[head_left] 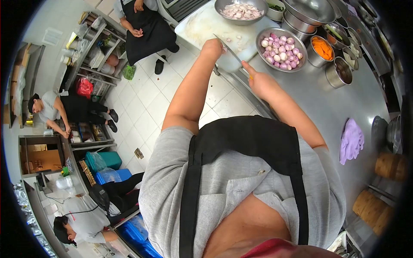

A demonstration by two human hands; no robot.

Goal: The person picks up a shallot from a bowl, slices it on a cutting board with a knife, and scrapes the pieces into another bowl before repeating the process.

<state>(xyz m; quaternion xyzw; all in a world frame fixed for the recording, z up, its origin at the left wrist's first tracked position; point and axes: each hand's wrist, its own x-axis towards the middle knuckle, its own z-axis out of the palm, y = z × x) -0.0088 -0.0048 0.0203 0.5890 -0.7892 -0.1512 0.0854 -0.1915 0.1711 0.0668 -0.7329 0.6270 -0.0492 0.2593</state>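
Observation:
A knife (pixel 230 51) lies across the near part of the white cutting board (pixel 193 30), its handle held in my right hand (pixel 262 84). My left hand (pixel 212 49) is closed at the board's edge beside the blade; a small pinkish piece shows at its fingertips, perhaps a shallot. A few pale slices (pixel 239 38) lie on the board. Peeled shallots fill a metal bowl (pixel 282 68) to the right. Behind the board stands another metal bowl (pixel 220 4) holding sliced shallots.
Orange pieces (pixel 322 48) fill a metal container near stacked bowls (pixel 300 21). A purple glove (pixel 352 139) lies on the steel counter (pixel 318 99). One person in a black apron (pixel 146 30) sits beyond the board; two other people are at the left, near shelves.

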